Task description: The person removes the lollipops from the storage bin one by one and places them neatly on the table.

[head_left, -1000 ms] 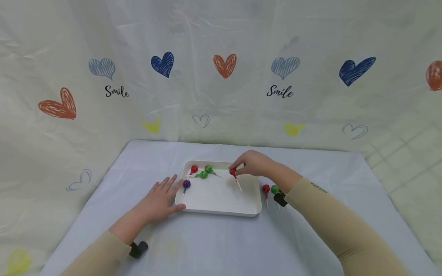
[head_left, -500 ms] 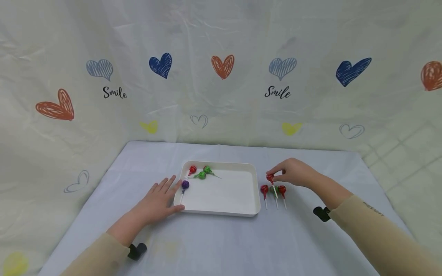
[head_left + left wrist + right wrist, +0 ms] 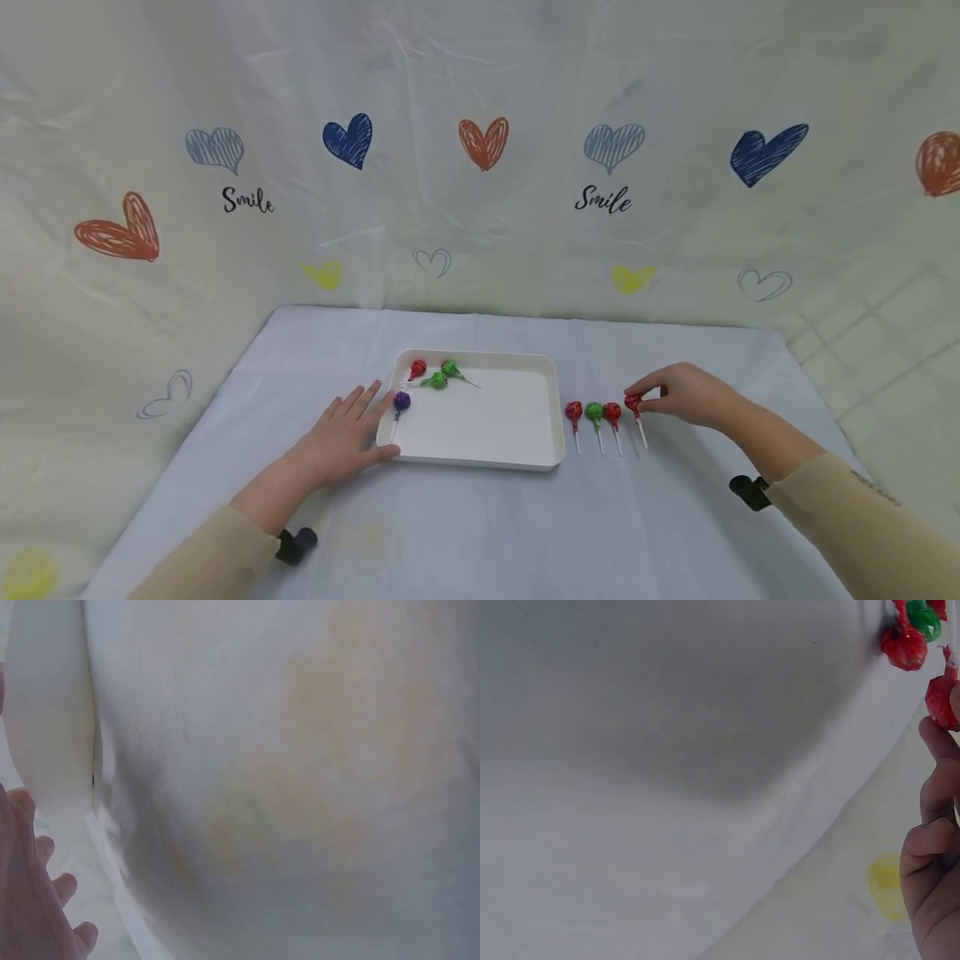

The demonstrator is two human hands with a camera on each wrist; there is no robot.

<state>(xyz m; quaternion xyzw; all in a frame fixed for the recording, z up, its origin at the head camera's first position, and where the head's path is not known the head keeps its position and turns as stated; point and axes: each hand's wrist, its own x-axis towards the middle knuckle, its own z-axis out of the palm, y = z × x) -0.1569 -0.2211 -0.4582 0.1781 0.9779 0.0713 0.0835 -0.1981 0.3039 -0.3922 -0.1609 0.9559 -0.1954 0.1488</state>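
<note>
My right hand (image 3: 688,398) pinches a red lollipop (image 3: 633,403) by its head, stick pointing down, at the right end of a row. That row holds a red lollipop (image 3: 573,412), a green lollipop (image 3: 595,412) and another red lollipop (image 3: 612,412). In the right wrist view the pinched lollipop (image 3: 941,701) shows at the right edge. My left hand (image 3: 339,439) lies with fingers spread at the left edge of a white tray (image 3: 487,425), thumb and fingertips touching the rim. In the tray are a purple lollipop (image 3: 402,402), a red one and two green-wrapped ones.
A white cloth (image 3: 480,533) covers the table. Behind it hangs a pale sheet (image 3: 525,75) printed with hearts. A black wrist camera (image 3: 750,492) is strapped near the right sleeve, and another (image 3: 297,546) by the left sleeve.
The right hand has carried the red lollipop from above the tray rightward, past the row, and lowered it at the row's right end. The left hand stays at the tray.
</note>
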